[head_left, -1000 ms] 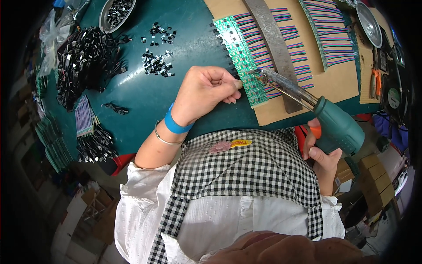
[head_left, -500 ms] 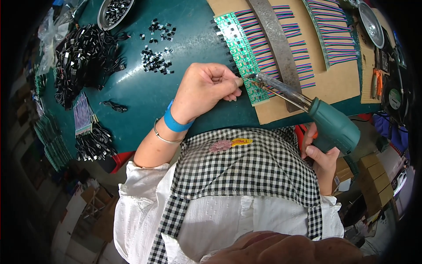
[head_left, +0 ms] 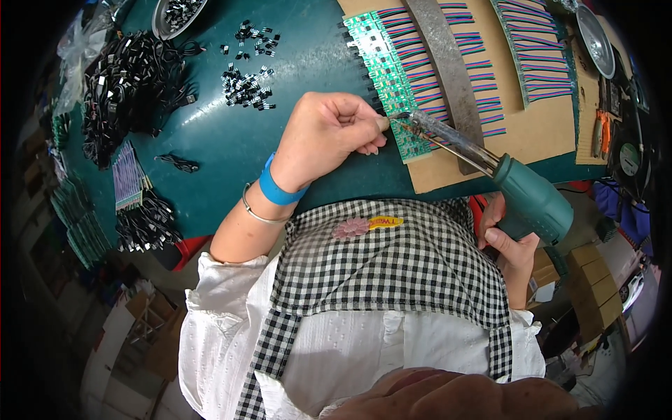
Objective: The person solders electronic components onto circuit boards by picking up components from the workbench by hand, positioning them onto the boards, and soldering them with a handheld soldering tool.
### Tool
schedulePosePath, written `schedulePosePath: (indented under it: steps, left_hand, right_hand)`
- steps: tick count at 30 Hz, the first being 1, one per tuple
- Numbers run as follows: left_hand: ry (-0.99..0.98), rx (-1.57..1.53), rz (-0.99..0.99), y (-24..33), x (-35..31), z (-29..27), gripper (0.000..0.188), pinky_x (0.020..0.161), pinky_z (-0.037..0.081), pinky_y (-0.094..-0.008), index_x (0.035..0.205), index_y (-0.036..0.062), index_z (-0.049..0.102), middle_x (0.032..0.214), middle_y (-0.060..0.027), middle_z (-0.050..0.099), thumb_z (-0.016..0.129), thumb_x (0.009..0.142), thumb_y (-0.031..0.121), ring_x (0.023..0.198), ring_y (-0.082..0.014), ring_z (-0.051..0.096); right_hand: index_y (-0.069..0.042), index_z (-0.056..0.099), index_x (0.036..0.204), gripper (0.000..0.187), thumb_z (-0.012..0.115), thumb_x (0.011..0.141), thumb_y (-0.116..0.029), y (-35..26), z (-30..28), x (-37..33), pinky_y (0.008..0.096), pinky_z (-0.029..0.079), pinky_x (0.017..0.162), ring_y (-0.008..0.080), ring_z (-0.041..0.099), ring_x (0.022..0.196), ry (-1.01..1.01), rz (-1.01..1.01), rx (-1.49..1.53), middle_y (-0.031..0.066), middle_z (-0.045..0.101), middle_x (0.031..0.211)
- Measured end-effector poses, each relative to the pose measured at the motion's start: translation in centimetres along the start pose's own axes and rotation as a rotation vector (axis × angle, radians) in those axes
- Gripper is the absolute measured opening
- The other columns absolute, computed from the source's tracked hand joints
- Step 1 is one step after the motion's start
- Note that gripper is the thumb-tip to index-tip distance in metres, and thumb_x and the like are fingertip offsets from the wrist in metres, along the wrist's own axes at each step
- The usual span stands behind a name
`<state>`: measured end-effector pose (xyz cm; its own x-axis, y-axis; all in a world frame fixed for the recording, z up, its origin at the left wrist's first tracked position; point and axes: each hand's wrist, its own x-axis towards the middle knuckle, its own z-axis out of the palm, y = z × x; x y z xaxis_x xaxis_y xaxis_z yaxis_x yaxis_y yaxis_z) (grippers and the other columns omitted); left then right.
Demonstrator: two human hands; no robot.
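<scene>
My left hand [head_left: 334, 133] is pinched shut at the left edge of a green circuit board panel [head_left: 383, 59], low on the panel. A small dark part shows at its fingertips, mostly hidden by the thumb. Black components [head_left: 360, 64] stick out in a row along that same edge. In my right hand [head_left: 513, 245] is a green soldering gun [head_left: 535, 199], gripped by its handle. Its long metal barrel slants up and left, the tip over the panel just right of my left fingertips. Thin coloured wires [head_left: 420, 68] run rightward from the panel, under a grey metal bar [head_left: 448, 70].
Loose black components [head_left: 246, 87] lie in two clusters on the green table, beside a metal bowl [head_left: 159, 28] of more. Further left is a heap of black cables [head_left: 122, 91]. A second wired panel [head_left: 514, 59] rests on the cardboard [head_left: 532, 133]; orange-handled pliers [head_left: 602, 133] lie far right.
The soldering tip has shifted slightly right over the panel, away from my left fingertips. My left hand stays pinched at the panel's edge. The whole view has moved a little.
</scene>
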<state>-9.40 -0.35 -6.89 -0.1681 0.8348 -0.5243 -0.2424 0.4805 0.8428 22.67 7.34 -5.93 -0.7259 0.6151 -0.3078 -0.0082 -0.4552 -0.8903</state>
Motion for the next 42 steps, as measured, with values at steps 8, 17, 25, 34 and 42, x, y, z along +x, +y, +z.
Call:
schedulePosePath:
  steps: [8, 17, 25, 34, 42]
  left_hand:
    - [0.003, 0.017, 0.010, 0.05, -0.03, 0.00, 0.010, 0.063, 0.055, -0.0231, 0.086, -0.0047, 0.069, 0.075, -0.0102, 0.070, 0.064, 0.089, 0.004, 0.065, -0.0115, 0.065]
    - [0.007, 0.015, 0.011, 0.11, -0.06, 0.02, 0.010, 0.063, 0.055, -0.0232, 0.087, -0.0052, 0.069, 0.075, -0.0104, 0.070, 0.064, 0.088, 0.003, 0.065, -0.0116, 0.066]
    - [0.008, 0.016, 0.015, 0.08, -0.06, 0.00, 0.010, 0.063, 0.055, -0.0230, 0.087, -0.0054, 0.069, 0.075, -0.0107, 0.070, 0.064, 0.089, 0.004, 0.065, -0.0117, 0.066]
    - [0.015, 0.026, 0.017, -0.02, -0.07, 0.05, 0.011, 0.063, 0.055, -0.0230, 0.087, -0.0052, 0.069, 0.076, -0.0104, 0.070, 0.064, 0.089, 0.004, 0.066, -0.0115, 0.066]
    - [0.004, 0.028, 0.009, 0.05, -0.04, 0.01, 0.011, 0.063, 0.055, -0.0232, 0.087, -0.0054, 0.069, 0.076, -0.0107, 0.070, 0.064, 0.089, 0.004, 0.066, -0.0119, 0.066]
  right_hand:
    - [0.009, 0.044, 0.128, 0.056, 0.066, 0.077, 0.007, -0.60, 0.30, -0.26, 0.0264, 0.053, 0.053, 0.0174, 0.058, 0.065, 0.060, 0.051, -0.015, 0.0132, 0.056, 0.084]
    - [0.009, 0.045, 0.126, 0.055, 0.068, 0.077, 0.004, -0.17, 0.54, -0.58, 0.0265, 0.052, 0.053, 0.0167, 0.057, 0.063, 0.073, 0.034, -0.014, 0.0136, 0.057, 0.084]
    - [0.010, 0.049, 0.121, 0.049, 0.070, 0.077, 0.002, -0.66, 0.63, -0.12, 0.0253, 0.052, 0.051, 0.0158, 0.057, 0.063, 0.040, 0.034, -0.013, 0.0151, 0.057, 0.093]
    - [0.008, 0.048, 0.118, 0.047, 0.068, 0.077, 0.004, 0.00, 0.28, -0.18, 0.0263, 0.051, 0.052, 0.0171, 0.056, 0.061, 0.036, 0.010, -0.012, 0.0127, 0.056, 0.083]
    - [0.009, 0.045, 0.126, 0.058, 0.070, 0.075, 0.004, -0.58, 0.86, -0.54, 0.0267, 0.050, 0.053, 0.0167, 0.055, 0.062, 0.106, 0.048, -0.030, 0.0135, 0.056, 0.086]
